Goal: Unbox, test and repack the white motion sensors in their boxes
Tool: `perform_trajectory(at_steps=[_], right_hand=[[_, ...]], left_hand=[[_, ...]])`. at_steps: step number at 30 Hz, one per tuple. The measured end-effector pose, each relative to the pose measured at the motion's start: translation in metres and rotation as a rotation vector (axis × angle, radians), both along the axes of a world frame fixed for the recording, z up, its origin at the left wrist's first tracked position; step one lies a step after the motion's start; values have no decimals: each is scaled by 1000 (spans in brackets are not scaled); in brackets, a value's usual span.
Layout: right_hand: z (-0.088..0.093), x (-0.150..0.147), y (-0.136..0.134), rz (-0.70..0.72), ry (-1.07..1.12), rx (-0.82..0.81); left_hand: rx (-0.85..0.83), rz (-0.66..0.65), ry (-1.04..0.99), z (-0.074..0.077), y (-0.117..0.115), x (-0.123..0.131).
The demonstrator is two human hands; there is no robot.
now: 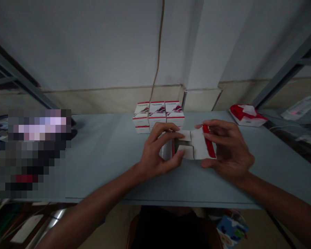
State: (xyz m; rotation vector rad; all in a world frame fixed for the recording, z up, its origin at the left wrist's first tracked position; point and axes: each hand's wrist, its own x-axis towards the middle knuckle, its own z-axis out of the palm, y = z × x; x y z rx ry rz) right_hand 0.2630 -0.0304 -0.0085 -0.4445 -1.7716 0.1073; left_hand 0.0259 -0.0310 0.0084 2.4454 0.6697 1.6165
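Both my hands hold one small white carton with red trim (197, 147) just above the grey table (106, 155). My left hand (158, 152) grips the carton's body, thumb below and fingers curled over the top. My right hand (228, 148) pinches the carton's opened end flap, which has a red stripe. The carton's flaps are spread apart between the two hands. Behind them, a row of three closed white and red cartons (158, 112) stands at the table's far edge, with one more tucked below it.
A crumpled red and white pack (247, 116) lies at the table's back right. A cable (158, 52) runs down the wall behind the cartons. Metal shelf frames flank both sides. A blurred patch covers the left. A blue packet (232, 230) lies on the floor below.
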Motion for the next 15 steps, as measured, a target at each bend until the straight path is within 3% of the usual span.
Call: perform_trajectory(at_steps=[7,15], right_hand=[[5,0,-2,-38,-83,32],[13,-2,-4,-62,-136,52]], left_hand=[[24,-85,-15,1,4,0],[-28,-37,-37,-3,-2,5]])
